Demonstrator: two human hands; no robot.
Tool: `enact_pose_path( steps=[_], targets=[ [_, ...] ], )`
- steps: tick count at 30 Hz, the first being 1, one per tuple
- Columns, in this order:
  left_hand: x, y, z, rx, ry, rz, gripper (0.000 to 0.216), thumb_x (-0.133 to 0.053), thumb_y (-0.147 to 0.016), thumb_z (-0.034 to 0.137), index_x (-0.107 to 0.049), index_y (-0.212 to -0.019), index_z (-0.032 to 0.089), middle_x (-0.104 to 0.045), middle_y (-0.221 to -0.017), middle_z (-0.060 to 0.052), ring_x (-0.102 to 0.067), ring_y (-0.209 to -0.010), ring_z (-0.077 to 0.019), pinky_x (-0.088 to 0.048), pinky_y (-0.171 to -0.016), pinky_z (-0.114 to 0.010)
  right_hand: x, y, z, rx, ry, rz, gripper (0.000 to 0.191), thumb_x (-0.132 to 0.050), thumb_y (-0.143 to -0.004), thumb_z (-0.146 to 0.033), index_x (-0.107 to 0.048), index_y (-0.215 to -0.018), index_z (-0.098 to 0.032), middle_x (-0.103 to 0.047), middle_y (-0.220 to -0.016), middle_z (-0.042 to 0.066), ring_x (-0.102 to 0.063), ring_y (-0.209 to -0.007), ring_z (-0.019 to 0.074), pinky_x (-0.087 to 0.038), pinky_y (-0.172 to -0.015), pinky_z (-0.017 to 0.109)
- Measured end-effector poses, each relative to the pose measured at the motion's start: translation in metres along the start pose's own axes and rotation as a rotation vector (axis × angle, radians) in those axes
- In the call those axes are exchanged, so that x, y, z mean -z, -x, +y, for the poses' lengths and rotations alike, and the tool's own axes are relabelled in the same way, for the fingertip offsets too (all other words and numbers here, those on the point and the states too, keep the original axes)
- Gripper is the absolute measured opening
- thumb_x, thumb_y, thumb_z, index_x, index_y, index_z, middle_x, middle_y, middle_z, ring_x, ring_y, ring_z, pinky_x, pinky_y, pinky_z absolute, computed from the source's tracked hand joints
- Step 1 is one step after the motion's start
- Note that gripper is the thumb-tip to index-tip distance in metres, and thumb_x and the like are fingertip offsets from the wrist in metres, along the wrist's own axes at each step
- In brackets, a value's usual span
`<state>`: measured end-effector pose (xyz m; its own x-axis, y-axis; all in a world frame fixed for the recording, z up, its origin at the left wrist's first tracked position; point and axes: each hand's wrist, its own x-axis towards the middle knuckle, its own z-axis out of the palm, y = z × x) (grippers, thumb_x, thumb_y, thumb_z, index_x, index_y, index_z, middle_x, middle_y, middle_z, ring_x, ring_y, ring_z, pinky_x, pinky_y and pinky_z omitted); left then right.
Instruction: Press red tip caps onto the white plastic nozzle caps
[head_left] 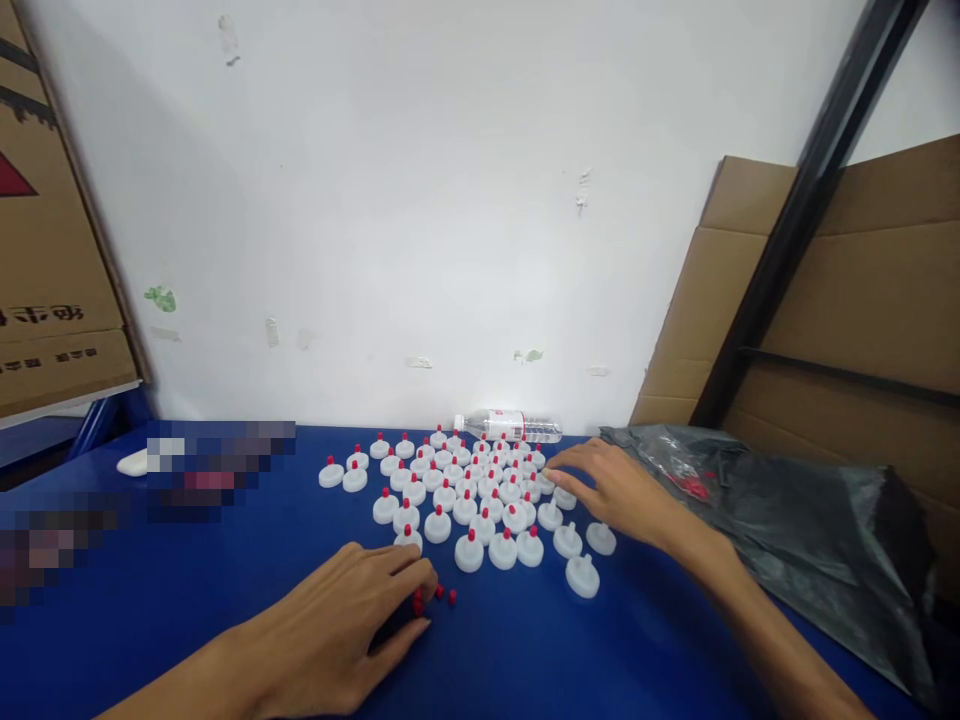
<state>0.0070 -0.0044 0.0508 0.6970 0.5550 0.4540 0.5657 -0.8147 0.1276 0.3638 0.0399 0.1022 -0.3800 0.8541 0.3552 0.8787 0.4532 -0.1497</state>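
Note:
Several white round caps (pixel 465 490) with red tips stand crowded on the blue table (pixel 187 600). A few all-white caps (pixel 583 577) sit at the right of the cluster. My left hand (pixel 352 625) rests on the table with its fingers curled over small loose red pieces (pixel 441 594), pinching at one. My right hand (pixel 611 490) reaches left over the cluster's right edge, fingers stretched out and touching a white cap (pixel 564 497).
A clear water bottle (pixel 510 426) lies against the white wall behind the caps. A dark grey plastic bag (pixel 787 530) lies at the right. Cardboard boxes (pixel 862 300) and a black post stand at right; another box (pixel 45 250) at left.

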Motion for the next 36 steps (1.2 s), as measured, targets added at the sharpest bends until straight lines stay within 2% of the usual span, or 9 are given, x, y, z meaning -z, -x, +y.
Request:
enact_pose_path(
  steps=[3,5,8,11,17,27,31,34,36],
  targets=[
    [0.005,-0.005,0.0,0.01,0.07,-0.132,0.012,-0.049,-0.099,0.024,-0.055,-0.107,0.029,-0.067,-0.098,0.005,-0.066,-0.077,-0.0167,-0.043,-0.069,-0.031,-0.004,-0.001,-0.001,0.036,-0.006,-0.035,0.044,-0.04,-0.106,-0.048,-0.077,-0.104,-0.025,-0.078,-0.104,0.007,-0.07,-0.1,0.0277,-0.049,-0.093,0.039],
    [0.009,-0.008,0.001,0.032,0.083,-0.141,0.009,-0.048,-0.1,0.025,-0.054,-0.106,0.028,-0.067,-0.098,0.004,-0.065,-0.078,-0.017,-0.041,-0.069,-0.031,-0.004,-0.001,-0.005,0.019,-0.008,-0.02,0.046,-0.039,-0.106,-0.049,-0.077,-0.104,-0.024,-0.078,-0.108,0.009,-0.071,-0.102,0.0291,-0.05,-0.093,0.041],
    [0.015,-0.011,0.002,0.057,0.099,-0.131,0.016,-0.038,-0.105,0.027,-0.053,-0.098,0.026,-0.065,-0.091,0.003,-0.062,-0.074,-0.0159,-0.037,-0.066,-0.03,0.001,-0.003,-0.014,-0.031,-0.005,0.11,0.043,-0.047,-0.102,-0.055,-0.075,-0.109,-0.023,-0.076,-0.116,0.01,-0.069,-0.109,0.0312,-0.05,-0.095,0.044],
    [0.017,-0.013,0.002,0.077,0.09,-0.103,0.021,-0.032,-0.106,0.024,-0.05,-0.094,0.024,-0.062,-0.086,0.001,-0.06,-0.073,-0.0148,-0.033,-0.063,-0.029,0.003,-0.003,-0.025,-0.01,0.014,0.189,0.036,-0.055,-0.099,-0.054,-0.075,-0.104,-0.024,-0.077,-0.11,0.009,-0.07,-0.104,0.03,-0.051,-0.093,0.043],
    [0.016,-0.012,-0.002,0.083,0.082,-0.117,0.02,-0.033,-0.105,0.022,-0.05,-0.096,0.024,-0.061,-0.087,0.0,-0.06,-0.075,-0.0146,-0.032,-0.063,-0.029,-0.009,-0.003,-0.036,0.011,-0.003,-0.061,0.02,-0.059,-0.099,-0.037,-0.075,-0.098,-0.024,-0.079,-0.097,0.006,-0.073,-0.089,0.0264,-0.05,-0.078,0.036],
    [0.016,-0.012,-0.004,0.091,0.101,-0.083,0.018,-0.033,-0.104,0.021,-0.049,-0.095,0.024,-0.061,-0.088,0.0,-0.061,-0.077,-0.015,-0.035,-0.064,-0.029,-0.005,-0.002,-0.02,-0.048,-0.108,-0.027,0.016,-0.063,-0.095,-0.03,-0.072,-0.107,-0.025,-0.078,-0.106,0.005,-0.073,-0.094,0.0259,-0.053,-0.079,0.035],
    [0.012,-0.011,-0.002,0.114,0.087,0.039,0.009,-0.042,-0.104,0.028,-0.048,-0.11,0.027,-0.062,-0.087,0.004,-0.064,-0.073,-0.0142,-0.039,-0.066,-0.028,0.007,-0.001,-0.046,-0.028,-0.394,0.122,0.019,-0.064,-0.095,-0.04,-0.066,-0.107,-0.025,-0.076,-0.106,0.004,-0.071,-0.101,0.0221,-0.054,-0.089,0.034],
    [0.008,-0.012,0.004,0.113,0.041,0.117,0.029,-0.052,-0.102,0.041,-0.042,-0.127,0.03,-0.065,-0.095,0.003,-0.068,-0.078,-0.0158,-0.043,-0.068,-0.029,0.005,0.004,-0.079,0.068,-0.618,0.057,0.019,-0.071,-0.091,-0.039,-0.066,-0.103,-0.026,-0.075,-0.103,0.001,-0.07,-0.098,0.0198,-0.053,-0.09,0.033],
    [0.005,-0.012,0.007,0.076,0.014,0.12,0.031,-0.052,-0.102,0.046,-0.042,-0.127,0.03,-0.066,-0.098,0.002,-0.07,-0.081,-0.0169,-0.043,-0.066,-0.028,-0.001,0.008,-0.1,0.118,-0.658,-0.015,0.018,-0.073,-0.09,-0.039,-0.066,-0.101,-0.027,-0.075,-0.102,-0.001,-0.07,-0.096,0.0188,-0.052,-0.09,0.033]
  ],
)
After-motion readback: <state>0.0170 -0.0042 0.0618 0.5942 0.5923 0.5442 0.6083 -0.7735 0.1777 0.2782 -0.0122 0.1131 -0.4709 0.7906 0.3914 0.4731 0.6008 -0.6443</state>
